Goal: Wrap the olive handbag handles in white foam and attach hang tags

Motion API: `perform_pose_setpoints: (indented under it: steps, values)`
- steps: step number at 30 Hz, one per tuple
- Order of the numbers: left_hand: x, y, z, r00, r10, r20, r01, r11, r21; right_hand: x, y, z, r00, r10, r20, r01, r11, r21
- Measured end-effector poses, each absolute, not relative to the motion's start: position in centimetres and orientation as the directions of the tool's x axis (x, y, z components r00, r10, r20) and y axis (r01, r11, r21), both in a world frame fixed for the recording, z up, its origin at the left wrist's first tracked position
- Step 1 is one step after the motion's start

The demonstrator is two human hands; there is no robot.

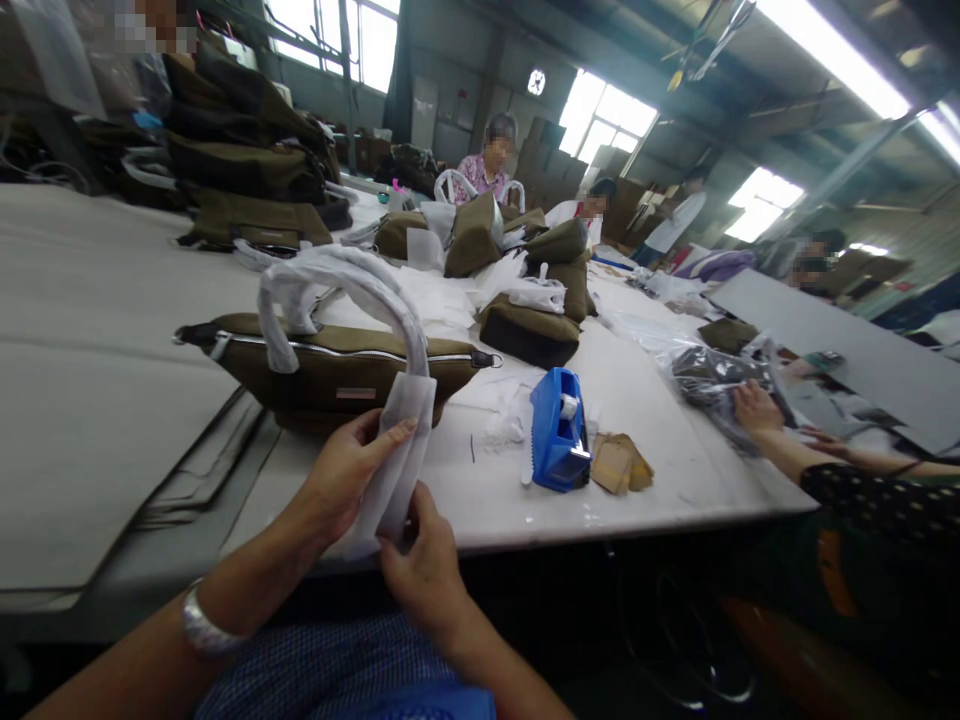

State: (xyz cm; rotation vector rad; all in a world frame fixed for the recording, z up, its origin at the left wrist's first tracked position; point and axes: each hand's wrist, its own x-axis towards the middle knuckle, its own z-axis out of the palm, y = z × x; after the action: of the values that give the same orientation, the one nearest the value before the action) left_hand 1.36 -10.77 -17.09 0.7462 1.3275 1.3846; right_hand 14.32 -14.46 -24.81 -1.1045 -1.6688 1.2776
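An olive-green handbag (322,375) with a silver zipper stands on the table before me. Its two handles (379,285) are wrapped in white paper and arch above it. A strip of thin white wrapping paper (409,420) hangs at the near handle's right end, in front of the bag. My left hand (345,475) pinches this paper between thumb and fingers. Lower down, my right hand (424,555) is closed on the paper's bottom end. A blue tape dispenser (556,430) sits to the right of the bag.
Brown cardboard tags (621,463) lie beside the dispenser. More olive bags (529,325) and loose white paper cover the table's far part. Another stack of bags (247,170) rises at the back left. At right, a co-worker's hand (757,408) rests on a plastic-wrapped bag (720,378).
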Motion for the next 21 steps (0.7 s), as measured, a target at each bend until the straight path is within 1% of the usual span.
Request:
perform_pose_setpoints:
  steps: [2, 4, 7, 8, 10, 11, 13, 16, 19, 21]
  values:
    - [1.5, -10.9, -17.7, -0.298, 0.942, -0.155, -0.166, 0.109, 0.980, 13.8, -15.1, -25.3, -0.322, 0.946, 0.028, 0.223, 0.105, -0.969]
    - [1.4, -11.2, -18.4, -0.316, 0.945, -0.088, -0.034, 0.082, 0.996, 13.4, -15.8, -25.8, -0.334, 0.942, 0.030, 0.227, 0.111, -0.968]
    - [0.9, -11.5, -19.2, -0.322, 0.947, 0.002, 0.187, 0.062, 0.980, 13.7, -16.5, -25.5, -0.410, 0.910, 0.059, 0.218, 0.161, -0.963]
    - [0.8, -11.6, -19.3, -0.320, 0.947, 0.031, 0.250, 0.052, 0.967, 13.9, -16.7, -25.0, -0.450, 0.891, 0.065, 0.200, 0.171, -0.965]
    - [0.5, -11.6, -19.5, -0.318, 0.946, 0.069, 0.319, 0.039, 0.947, 14.6, -16.7, -23.8, -0.524, 0.848, 0.073, 0.095, 0.144, -0.985]
    - [0.5, -11.6, -19.4, -0.321, 0.944, 0.076, 0.331, 0.037, 0.943, 14.9, -16.6, -23.2, -0.536, 0.841, 0.080, 0.030, 0.114, -0.993]
    - [0.5, -11.5, -19.3, -0.334, 0.939, 0.079, 0.333, 0.039, 0.942, 15.2, -16.0, -22.5, -0.469, 0.879, 0.081, -0.048, 0.066, -0.997]
    - [0.8, -11.5, -18.9, -0.349, 0.934, 0.078, 0.315, 0.039, 0.948, 15.1, -14.8, -22.6, -0.301, 0.952, 0.056, -0.015, 0.054, -0.998]
    - [0.9, -11.5, -18.8, -0.330, 0.943, 0.044, 0.240, 0.039, 0.970, 14.5, -13.6, -23.5, -0.273, 0.962, 0.014, 0.006, 0.016, -1.000]
    - [1.0, -11.6, -18.9, -0.317, 0.948, 0.032, 0.199, 0.033, 0.979, 14.0, -13.2, -23.8, -0.254, 0.967, 0.035, 0.039, 0.046, -0.998]
